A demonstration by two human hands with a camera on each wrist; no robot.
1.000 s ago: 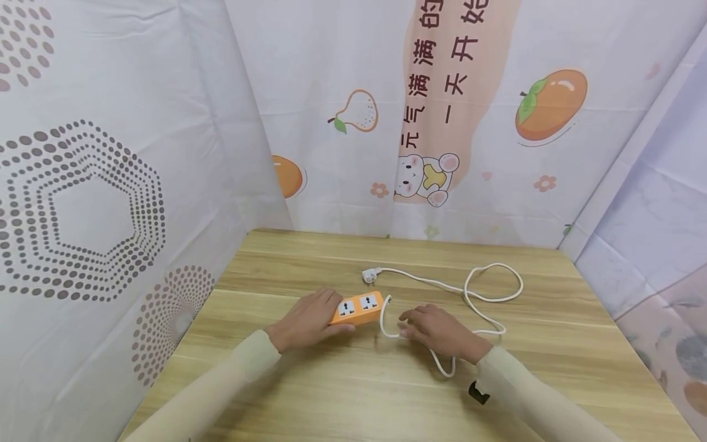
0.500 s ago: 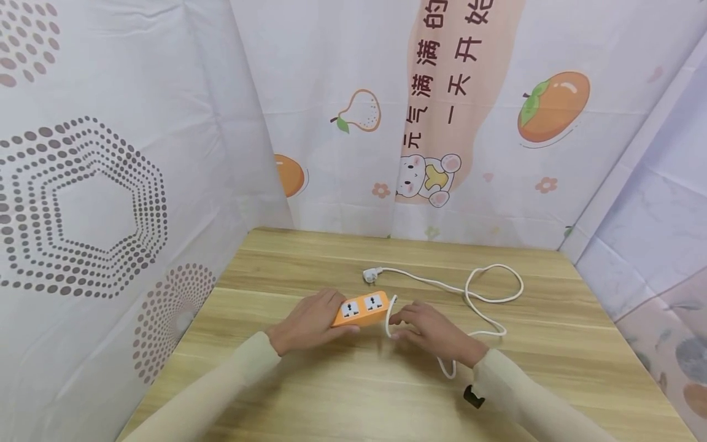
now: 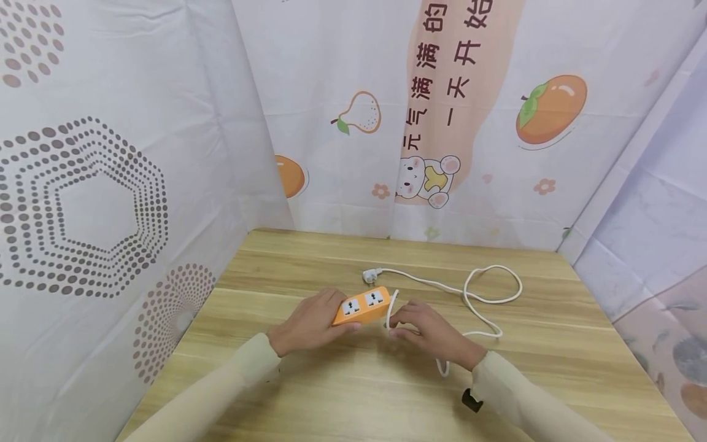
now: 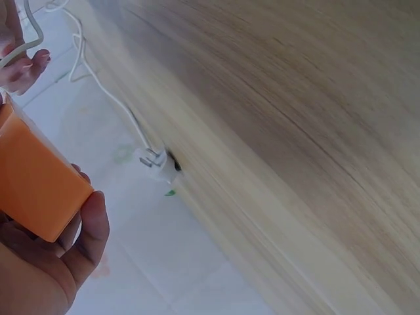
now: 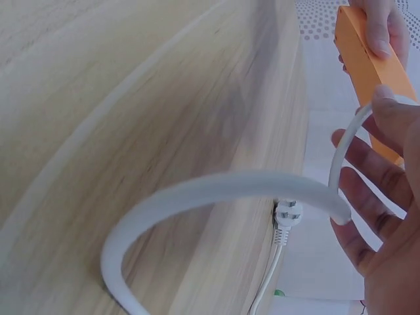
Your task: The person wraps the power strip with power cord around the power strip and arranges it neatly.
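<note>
Orange power strip (image 3: pixel 359 309) sits between the two hands, its left end gripped by the left hand (image 3: pixel 312 322), thumb along the near side. Right hand (image 3: pixel 428 331) curls thumb and fingers loosely round the white cord (image 5: pixel 216 186) just beside the strip's other end. Beyond the strip, the white plug (image 3: pixel 370 276) lies on the wood with metal prongs showing. From it the cord runs rightward, makes a wide loop beyond the right hand, and doubles back under that hand, where a slack bend pokes out on the near side, in its way.

The strip is a smooth, square-edged block with white sockets (image 3: pixel 351 306) on top; the cord is round and rubbery. Grained tabletop (image 3: pixel 353 393) stretches nearward from both grips. Its far edge meets a printed back curtain (image 3: pixel 326 202) beyond the plug; a creased left curtain (image 3: pixel 204 184) borders the left.
</note>
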